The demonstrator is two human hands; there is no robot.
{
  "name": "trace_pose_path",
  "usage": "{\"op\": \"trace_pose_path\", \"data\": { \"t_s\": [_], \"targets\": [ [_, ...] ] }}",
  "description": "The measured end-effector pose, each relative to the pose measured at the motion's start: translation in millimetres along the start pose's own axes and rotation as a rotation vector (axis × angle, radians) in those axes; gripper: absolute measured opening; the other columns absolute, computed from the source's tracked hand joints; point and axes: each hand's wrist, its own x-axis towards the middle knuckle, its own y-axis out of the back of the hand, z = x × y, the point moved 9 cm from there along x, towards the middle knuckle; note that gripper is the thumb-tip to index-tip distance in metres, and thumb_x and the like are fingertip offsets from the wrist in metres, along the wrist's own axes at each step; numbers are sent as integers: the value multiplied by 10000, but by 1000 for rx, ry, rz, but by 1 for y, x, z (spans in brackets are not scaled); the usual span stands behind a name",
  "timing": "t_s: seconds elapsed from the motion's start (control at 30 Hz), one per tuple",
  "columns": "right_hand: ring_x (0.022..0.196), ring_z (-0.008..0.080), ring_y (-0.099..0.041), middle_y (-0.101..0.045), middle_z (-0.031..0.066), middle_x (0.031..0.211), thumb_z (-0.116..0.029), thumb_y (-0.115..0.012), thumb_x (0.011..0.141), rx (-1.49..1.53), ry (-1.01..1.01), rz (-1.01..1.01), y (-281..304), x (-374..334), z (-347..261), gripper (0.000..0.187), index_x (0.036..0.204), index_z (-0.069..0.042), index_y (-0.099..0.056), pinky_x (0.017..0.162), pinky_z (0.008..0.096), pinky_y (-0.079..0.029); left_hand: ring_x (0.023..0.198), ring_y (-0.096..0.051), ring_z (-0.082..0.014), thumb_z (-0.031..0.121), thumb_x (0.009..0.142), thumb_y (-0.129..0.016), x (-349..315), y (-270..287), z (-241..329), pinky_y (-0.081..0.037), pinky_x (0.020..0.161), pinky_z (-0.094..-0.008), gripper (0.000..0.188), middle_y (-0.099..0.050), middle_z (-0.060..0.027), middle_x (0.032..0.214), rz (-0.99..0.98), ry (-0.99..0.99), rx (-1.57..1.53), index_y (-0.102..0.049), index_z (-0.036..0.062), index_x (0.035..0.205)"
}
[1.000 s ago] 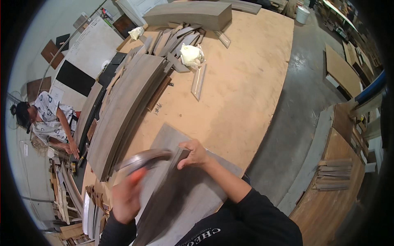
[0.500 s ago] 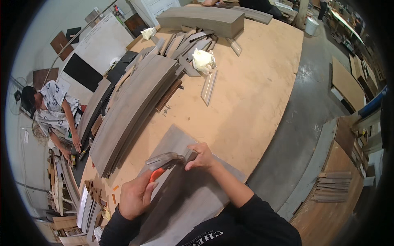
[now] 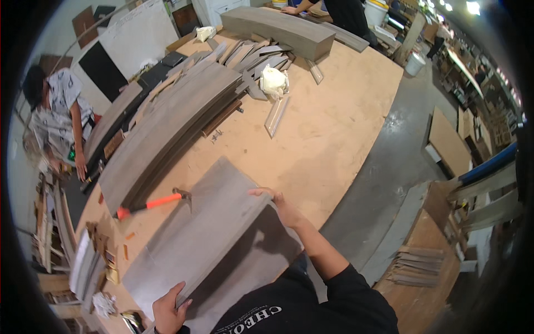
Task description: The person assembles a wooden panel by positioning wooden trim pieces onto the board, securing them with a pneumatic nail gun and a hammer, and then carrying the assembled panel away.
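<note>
Both my hands hold a grey wood-grain panel assembly (image 3: 203, 222) on the table's near side, with one board standing up from another and a dark shadow in the angle between them. At its near end, my left hand (image 3: 169, 310) pinches the board's edge, thumb on one face and fingers on the other. My right hand (image 3: 281, 207) wraps over the far corner of the same board. Beyond the assembly's left side lies a hammer (image 3: 158, 202) with an orange handle, out of my hands, its head by the panel's edge and slightly blurred.
Long grey boards (image 3: 172, 122) are stacked on the left. Behind them are a pile of offcuts (image 3: 258, 55), a white bag (image 3: 273, 82) and a long grey box-like piece (image 3: 278, 28). A co-worker (image 3: 67, 111) stands across at the left; another person's hand (image 3: 289, 10) rests at the far end.
My left hand has let go of the hammer, which now lies to the left, and has gone to the near end of the panel. The right hand still grips the far corner.
</note>
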Motion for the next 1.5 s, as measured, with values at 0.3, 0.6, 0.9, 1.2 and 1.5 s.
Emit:
{"op": "trace_pose_path", "data": {
  "t_s": [0.3, 0.6, 0.9, 1.2, 1.5],
  "targets": [
    [1112, 177, -536, -614, 84, 1167, -247, -604, 885, -576, -385, -213, 53, -10, -49, 397, 1170, 29, -591, 961, 285, -398, 974, -597, -268, 279, 757, -693, -31, -68, 38, -477, 824, -367, 436, -619, -72, 1106, 311, -251, 75, -600, 134, 1157],
    [818, 300, -588, -605, 184, 846, -181, -703, 722, -1220, -181, -23, 80, 5, 9, 379, 1048, -8, -615, 731, 380, -463, 1034, -508, -379, 308, 759, -706, -186, -75, -232, -416, 865, -437, 448, -535, -189, 1167, 1068, 834, 165, -585, 31, 1089],
    [1064, 283, -536, -579, 186, 1166, -410, -572, 857, -841, -321, 314, 87, 10, 6, 560, 1173, 52, -560, 934, 383, -389, 881, -500, -323, 243, 766, -707, -212, -105, -255, -413, 772, -395, 399, -515, -153, 921, 1155, 937, -306, -565, -20, 1030],
    [1262, 253, -373, -423, 130, 1340, -641, -310, 910, 48, 208, 577, 93, 6, -93, 762, 1402, -59, -295, 1057, 404, -272, 946, -467, -169, 228, 904, -508, -211, -32, -190, -364, 885, -308, 273, -529, -80, 1039, 1687, 220, -966, -496, 11, 1070],
    [1170, 228, -445, -511, 107, 1175, -482, -417, 919, -172, 165, 425, 101, 32, -74, 594, 1286, -16, -445, 1012, 362, -316, 719, -421, -71, 204, 912, -412, -203, -20, -197, -363, 677, -233, 259, -567, -23, 892, 1638, 400, -983, -584, 11, 924]
  ]
}}
